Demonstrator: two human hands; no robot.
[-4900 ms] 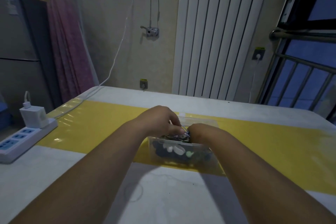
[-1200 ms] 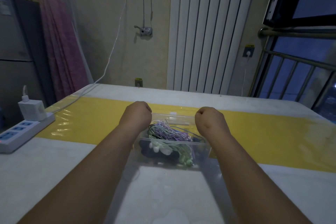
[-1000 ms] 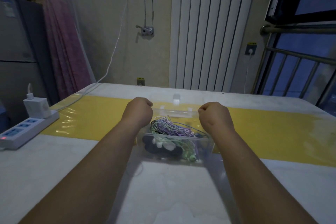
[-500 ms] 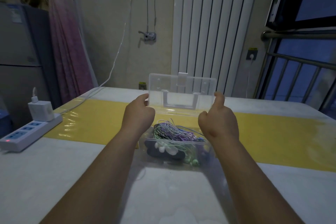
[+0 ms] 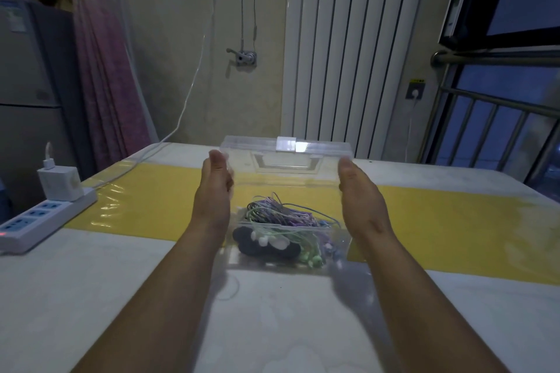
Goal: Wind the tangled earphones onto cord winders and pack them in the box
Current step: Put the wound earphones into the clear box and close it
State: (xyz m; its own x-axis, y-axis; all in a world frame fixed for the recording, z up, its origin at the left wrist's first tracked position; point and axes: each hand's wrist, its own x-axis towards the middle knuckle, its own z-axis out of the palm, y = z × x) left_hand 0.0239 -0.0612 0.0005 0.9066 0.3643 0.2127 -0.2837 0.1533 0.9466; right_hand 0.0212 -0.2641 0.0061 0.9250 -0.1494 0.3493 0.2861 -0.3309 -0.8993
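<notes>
Box (image 5: 281,265) lid (image 5: 286,160) open, straight-fingered left hand (image 5: 214,191) and right hand (image 5: 359,194) flanking it (earphones (image 5: 281,215) inside all tangled, none wound).

A home room: fridge (image 5: 27,106), pink curtain (image 5: 103,70), wall radiator (image 5: 357,48), barred window (image 5: 500,118).

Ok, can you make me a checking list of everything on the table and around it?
Surface: white table with a yellow strip across it.
Job's things: clear box, lid swung open; tangled purple and green earphones inside, over something dark, unclear.
Clutter: power strip with a white charger plugged in, at left.
Hands: left hand and right hand flat, fingers straight, at the lid's two ends.
Cables: white cable from the wall to the table's far left.
Surroundings: radiator, pink curtain, fridge, window railing.
</notes>
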